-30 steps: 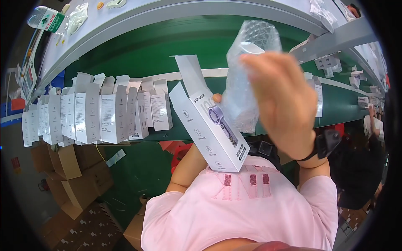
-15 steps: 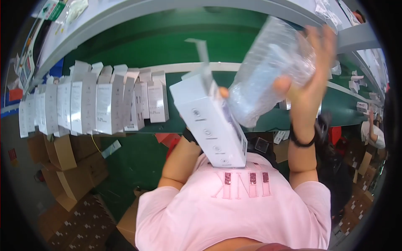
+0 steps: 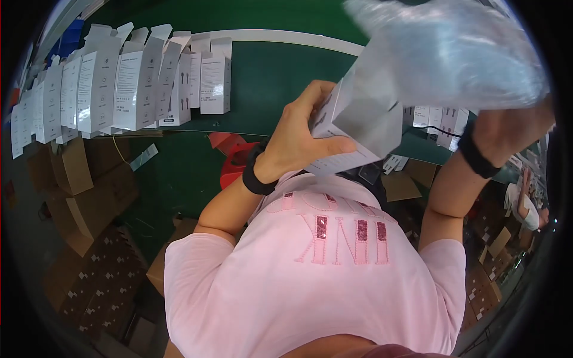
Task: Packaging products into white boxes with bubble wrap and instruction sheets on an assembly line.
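Observation:
My left hand (image 3: 298, 134) grips a white printed carton (image 3: 355, 113), fingers wrapped round its side and thumb across the near face. The carton is tilted, its opened end facing up and to the right. At that end is a clear bubble-wrap bag (image 3: 471, 56) with something pale blue showing through; what it contains cannot be made out. My right hand (image 3: 516, 134) is at the bag's lower right and holds it up, its fingers mostly hidden behind the plastic. Whether the bag reaches inside the carton is unclear.
A row of similar white cartons (image 3: 134, 83) with raised flaps stands along the green bench (image 3: 262, 77) at left. More cartons (image 3: 439, 122) stand at right. Brown cardboard boxes (image 3: 98, 206) and a red stool (image 3: 236, 161) are below the bench. Another person (image 3: 522, 206) is at far right.
The carton has turned so its open end faces right, toward the bubble-wrap bag. The bag and my right hand have moved right, and the bag appears larger. My left hand now shows clearly.

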`<state>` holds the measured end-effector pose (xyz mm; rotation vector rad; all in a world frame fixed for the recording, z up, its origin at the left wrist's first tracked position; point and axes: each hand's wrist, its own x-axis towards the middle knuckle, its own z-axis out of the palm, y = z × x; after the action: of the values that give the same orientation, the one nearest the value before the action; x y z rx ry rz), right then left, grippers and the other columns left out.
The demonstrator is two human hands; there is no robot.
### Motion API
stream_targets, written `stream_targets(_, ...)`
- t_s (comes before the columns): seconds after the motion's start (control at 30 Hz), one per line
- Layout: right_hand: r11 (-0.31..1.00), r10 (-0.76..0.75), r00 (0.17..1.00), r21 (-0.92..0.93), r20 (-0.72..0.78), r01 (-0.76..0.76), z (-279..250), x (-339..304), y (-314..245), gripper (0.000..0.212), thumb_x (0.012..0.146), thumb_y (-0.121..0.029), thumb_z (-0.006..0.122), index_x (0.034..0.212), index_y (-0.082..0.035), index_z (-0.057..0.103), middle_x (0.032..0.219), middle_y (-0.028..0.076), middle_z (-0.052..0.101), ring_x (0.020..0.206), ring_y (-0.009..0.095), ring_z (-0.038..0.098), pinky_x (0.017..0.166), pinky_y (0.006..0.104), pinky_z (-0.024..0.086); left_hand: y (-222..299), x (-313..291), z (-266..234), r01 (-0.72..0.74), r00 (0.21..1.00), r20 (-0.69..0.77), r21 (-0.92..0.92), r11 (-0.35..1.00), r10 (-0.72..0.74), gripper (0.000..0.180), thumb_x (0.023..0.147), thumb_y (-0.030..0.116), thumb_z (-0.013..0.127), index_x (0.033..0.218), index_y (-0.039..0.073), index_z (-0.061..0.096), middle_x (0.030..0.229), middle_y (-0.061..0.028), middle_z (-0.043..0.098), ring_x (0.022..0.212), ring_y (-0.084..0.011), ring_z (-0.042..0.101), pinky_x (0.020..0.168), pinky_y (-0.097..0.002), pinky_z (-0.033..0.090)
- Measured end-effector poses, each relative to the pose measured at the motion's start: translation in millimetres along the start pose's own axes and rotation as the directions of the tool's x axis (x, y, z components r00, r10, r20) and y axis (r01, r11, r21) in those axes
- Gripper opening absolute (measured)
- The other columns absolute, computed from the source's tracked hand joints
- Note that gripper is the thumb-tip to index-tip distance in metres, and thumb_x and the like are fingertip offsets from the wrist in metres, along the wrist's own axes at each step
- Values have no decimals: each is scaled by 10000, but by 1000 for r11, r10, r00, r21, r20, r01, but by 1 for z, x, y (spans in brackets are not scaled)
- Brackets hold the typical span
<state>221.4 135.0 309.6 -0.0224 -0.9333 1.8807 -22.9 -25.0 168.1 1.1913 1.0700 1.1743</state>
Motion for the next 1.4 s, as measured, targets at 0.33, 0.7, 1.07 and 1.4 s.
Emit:
stream_targets(0.33,786,135,919,-525,-370,-326,7,-40,35,309,1008,-262,469,1141,-6,581,1060,61,635,930,136,624,830,280,502,3,-15,30,71,997,51,-254,965,-60,538,871,398,612,1204,-20,552,989,-109,634,909,-156,577,805,-290,452)
stream_targets(0.7,33,716,663,-938,-218,-344,41,-60,100,275,875,-119,576,1085,36,662,1073,182,621,983,318,626,860,355,487,-27,-32,5,-27,993,-104,181,983,47,611,837,414,684,1218,-34,522,1076,-151,607,930,-223,611,824,-340,480)
stream_targets(1.07,-338,597,784,-940,-171,52,-163,-174,273,422,829,-87,665,1243,-95,585,1113,132,600,964,301,615,804,357,518,-46,-50,-77,262,751,-602,-105,959,-271,380,1000,302,506,1143,-35,608,1020,-45,649,902,-93,550,809,-258,443)
stream_targets(1.4,477,302,921,-798,-246,-369,32,-8,94,264,852,53,602,1111,0,595,871,1,649,770,79,600,684,240,482,-2,-2,-16,203,946,-157,-397,895,-284,402,989,358,549,1139,-8,622,935,-12,648,827,-52,556,720,-214,446)
